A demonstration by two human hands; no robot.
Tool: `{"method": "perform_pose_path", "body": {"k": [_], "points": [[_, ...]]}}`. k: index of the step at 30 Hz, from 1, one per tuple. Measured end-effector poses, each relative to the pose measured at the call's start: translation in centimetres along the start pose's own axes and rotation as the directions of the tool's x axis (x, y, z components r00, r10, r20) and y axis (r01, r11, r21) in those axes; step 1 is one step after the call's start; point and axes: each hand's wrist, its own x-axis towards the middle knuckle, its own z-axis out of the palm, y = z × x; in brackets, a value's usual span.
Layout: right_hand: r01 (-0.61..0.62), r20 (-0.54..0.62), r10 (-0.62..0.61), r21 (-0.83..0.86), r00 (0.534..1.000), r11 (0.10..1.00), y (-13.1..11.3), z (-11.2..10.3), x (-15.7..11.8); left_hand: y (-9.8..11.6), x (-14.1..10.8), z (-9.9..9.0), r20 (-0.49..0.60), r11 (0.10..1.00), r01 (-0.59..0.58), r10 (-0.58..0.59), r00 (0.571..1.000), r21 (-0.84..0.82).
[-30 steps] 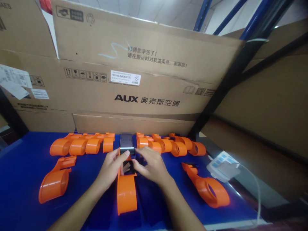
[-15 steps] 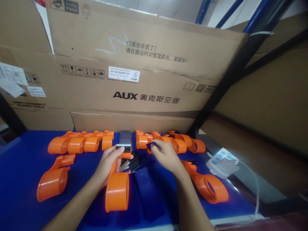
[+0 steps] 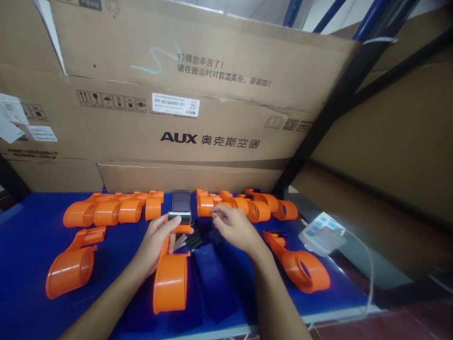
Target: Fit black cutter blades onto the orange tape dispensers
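Observation:
My left hand (image 3: 155,241) is wrapped round an orange plastic tape dispenser (image 3: 171,283) with its round loop hanging toward me. The thumb presses on a black strip with a pale toothed edge (image 3: 180,219) across the dispenser's top. My right hand (image 3: 233,226) hovers to the right with thumb and fingers curled together, and nothing shows between them. Below and between my hands lies a small heap of black and whitish strips (image 3: 191,238). Just behind the dispenser stands a dark grey rectangular item (image 3: 181,200).
Several orange dispensers line the back of the blue table (image 3: 21,264), with one dispenser (image 3: 72,269) nearer left and another (image 3: 304,271) nearer right. Dark blue sheets (image 3: 215,283) lie in front. A clear case (image 3: 322,233) with a cord sits right. Cardboard (image 3: 212,104) stands behind.
A small dark piece between my right fingers is no longer visible, and that hand has shifted slightly left. The left hand keeps its hold. The view has shifted slightly.

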Motion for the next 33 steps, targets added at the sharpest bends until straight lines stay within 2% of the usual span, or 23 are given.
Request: {"method": "perform_pose_path", "body": {"k": [4, 7, 11, 14, 18, 21, 25, 28, 30, 33], "points": [[0.059, -0.085, -0.055, 0.051, 0.995, 0.997, -0.2, 0.2, 0.1, -0.2, 0.1, 0.0, -0.011, 1.000, 0.003, -0.002, 1.000, 0.010], [0.174, -0.143, -0.153, 0.146, 0.978, 0.974, -1.0, 0.7, -0.1, -0.6, 0.2, -0.2, -0.011, 0.997, 0.000, 0.000, 1.000, 0.082], [0.349, -0.082, -0.340, 0.176, 0.937, 0.920, -2.3, 1.4, -0.3, -1.2, 0.2, -0.4, 0.016, 0.989, -0.023, 0.021, 1.000, 0.146], [0.406, -0.061, -0.402, 0.167, 0.914, 0.898, -2.6, 1.9, -0.2, -1.5, 0.3, -0.5, 0.014, 0.992, -0.033, 0.031, 0.999, 0.122], [0.424, -0.115, -0.411, 0.148, 0.904, 0.893, -2.5, 2.5, -0.2, -1.6, 0.4, -0.5, 0.004, 0.995, -0.021, 0.020, 1.000, 0.100], [0.408, -0.112, -0.395, 0.134, 0.912, 0.903, -2.4, 2.4, -0.2, -1.1, 0.4, -0.4, -0.007, 0.994, -0.013, 0.014, 1.000, 0.107], [0.339, -0.186, -0.319, 0.090, 0.930, 0.936, -1.9, 1.8, -0.1, 0.0, 0.5, -0.5, -0.071, 0.998, 0.046, -0.042, 0.997, 0.050], [0.265, -0.234, -0.252, 0.026, 0.939, 0.964, -1.3, 1.5, 0.0, 0.3, 0.8, -1.1, -0.068, 0.994, 0.104, -0.105, 0.992, -0.021], [0.254, -0.191, -0.252, -0.014, 0.949, 0.967, -1.0, 1.4, 0.1, 0.3, 1.1, -1.7, -0.040, 0.986, 0.146, -0.149, 0.988, -0.085], [0.302, -0.081, -0.305, -0.044, 0.949, 0.952, -1.0, 1.7, 0.2, 0.1, 1.5, -2.6, -0.017, 0.967, 0.186, -0.192, 0.981, -0.174]]}}
